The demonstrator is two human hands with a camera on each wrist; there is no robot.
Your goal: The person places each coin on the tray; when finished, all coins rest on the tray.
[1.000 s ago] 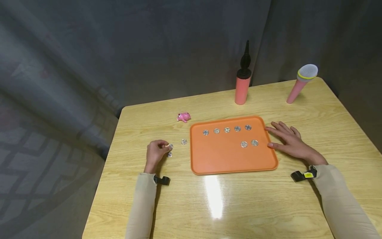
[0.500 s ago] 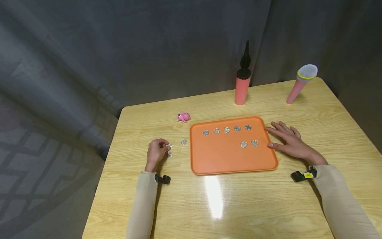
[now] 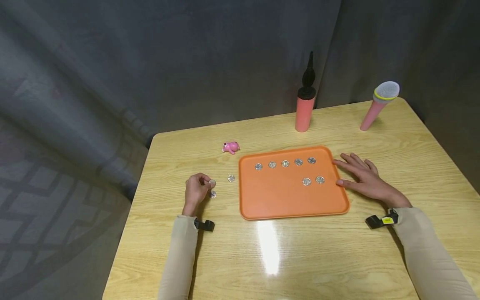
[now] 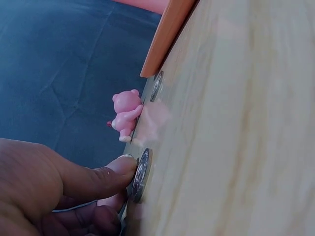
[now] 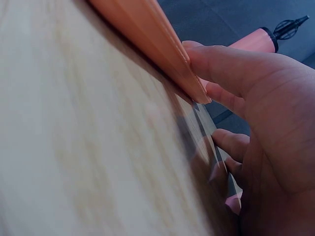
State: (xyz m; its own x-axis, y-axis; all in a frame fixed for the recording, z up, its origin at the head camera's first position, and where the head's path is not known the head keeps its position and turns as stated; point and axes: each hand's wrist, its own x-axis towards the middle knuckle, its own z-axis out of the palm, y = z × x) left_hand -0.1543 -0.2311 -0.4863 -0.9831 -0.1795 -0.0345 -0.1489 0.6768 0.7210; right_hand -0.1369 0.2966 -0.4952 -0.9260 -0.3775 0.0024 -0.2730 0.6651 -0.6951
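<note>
Open tabletop point(image 3: 270, 254) between the sleeves and near the front edge — room for either hand to pass. Orange tray point(image 3: 285, 200) sits mid-table; its raised rim blocks a low slide in from either side. Right hand point(image 3: 365, 179) lies flat against the tray's right rim. Back edge is guarded by the upright pump point(image 3: 305, 102) and microphone point(image 3: 378, 104); pink toy point(image 3: 230, 147) stands off the tray's far-left corner.

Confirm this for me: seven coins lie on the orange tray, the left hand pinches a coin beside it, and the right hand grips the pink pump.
Not quite. The right hand rests flat against the orange tray's right edge; the pink pump stands untouched behind, as the head view shows. Seven coins on the tray and the left hand pinching a coin are right.
</note>
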